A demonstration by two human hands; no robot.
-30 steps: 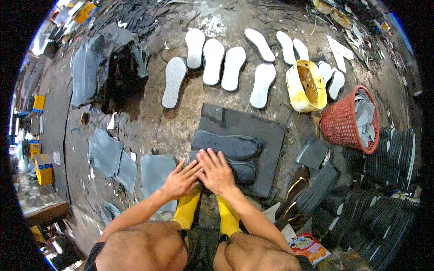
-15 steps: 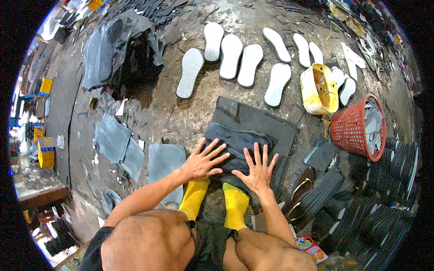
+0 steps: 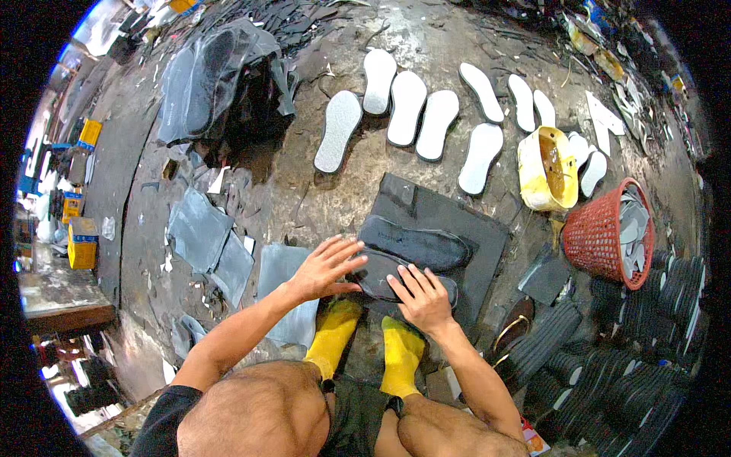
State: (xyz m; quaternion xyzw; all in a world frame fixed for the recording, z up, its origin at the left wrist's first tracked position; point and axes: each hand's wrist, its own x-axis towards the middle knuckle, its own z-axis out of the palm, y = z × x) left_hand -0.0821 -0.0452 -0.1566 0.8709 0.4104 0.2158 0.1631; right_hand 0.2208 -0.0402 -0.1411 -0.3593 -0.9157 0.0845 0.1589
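Both hands are flat and spread out here, not gripping anything. Our left hand rests with fingers fanned on the left end of the near dark sole cutout, and our right hand presses its lower edge, fingers pointing up and away from us. That cutout lies just under and between the two hands, on a dark rubber sheet, with a second dark sole cutout right above it, touching or nearly so. Our yellow socks sit just below the sheet. Compared with half a second ago, we've got the hands closer together and lower on the nearer cutout, where before they were splayed wider across the sheet. White soles line the floor farther out, with a red basket off to the right.
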